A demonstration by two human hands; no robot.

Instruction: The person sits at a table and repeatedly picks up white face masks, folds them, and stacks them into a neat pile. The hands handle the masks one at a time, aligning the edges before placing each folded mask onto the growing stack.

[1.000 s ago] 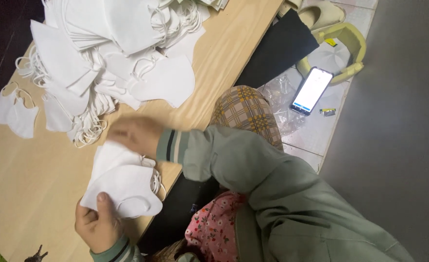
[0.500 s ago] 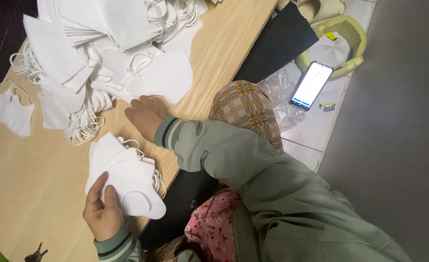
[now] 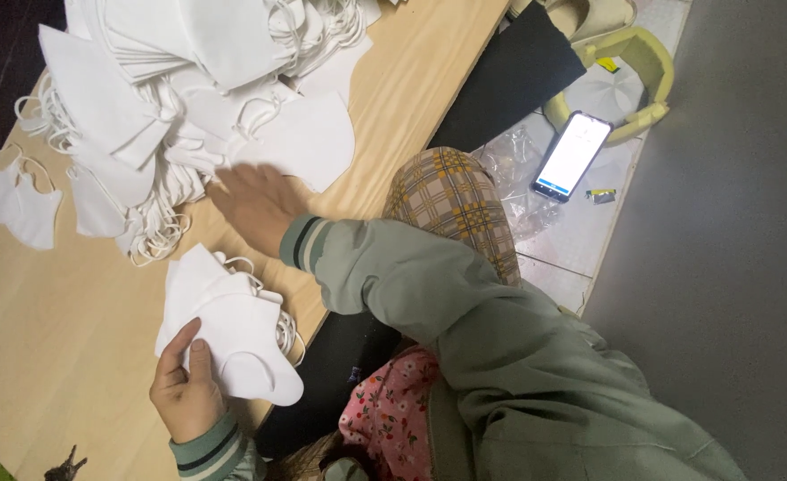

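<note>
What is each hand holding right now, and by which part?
Left hand pinches the small stack of white fabric masks by its near edge. Right hand lies open on the big mask pile, holding nothing.

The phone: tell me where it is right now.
In the head view the phone lies screen-up at upper right, off the wooden table, on the pale floor between crumpled clear plastic and a yellow curved frame.

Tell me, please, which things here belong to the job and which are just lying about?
In use: mask pile; small mask stack, in left hand grip; right hand open at the pile.
Lying about: phone; yellow ring; plastic wrap; black sheet.
</note>
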